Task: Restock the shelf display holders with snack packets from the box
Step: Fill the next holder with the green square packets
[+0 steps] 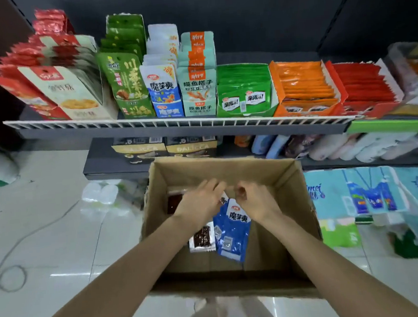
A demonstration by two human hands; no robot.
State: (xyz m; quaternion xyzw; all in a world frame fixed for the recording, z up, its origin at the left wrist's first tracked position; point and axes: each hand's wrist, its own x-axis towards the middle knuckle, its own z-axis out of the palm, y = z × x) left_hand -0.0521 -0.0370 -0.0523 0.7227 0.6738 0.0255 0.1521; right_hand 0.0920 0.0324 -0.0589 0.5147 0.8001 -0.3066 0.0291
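An open cardboard box [290, 202] sits on the floor below the shelf. Both my hands are inside it. My right hand [254, 201] has its fingers curled and pinches the top of a bunch of blue-and-white snack packets [233, 233], which hang down from it. My left hand [199, 201] lies over the same packets with the fingers stretched forward, touching their upper edge. A dark packet with a clear window [201, 236] lies on the box floor below my left hand, and another dark red packet [174, 202] lies at the box's back left. The matching blue display holder [165, 97] stands on the shelf.
The wire-fronted shelf [175, 122] carries red, green, teal, orange and red display holders in a row. A lower shelf holds black boxes [165, 149] and soft packs. Blue tissue packs [368, 191] lie right of the box, clear plastic [99, 195] and a cable to its left.
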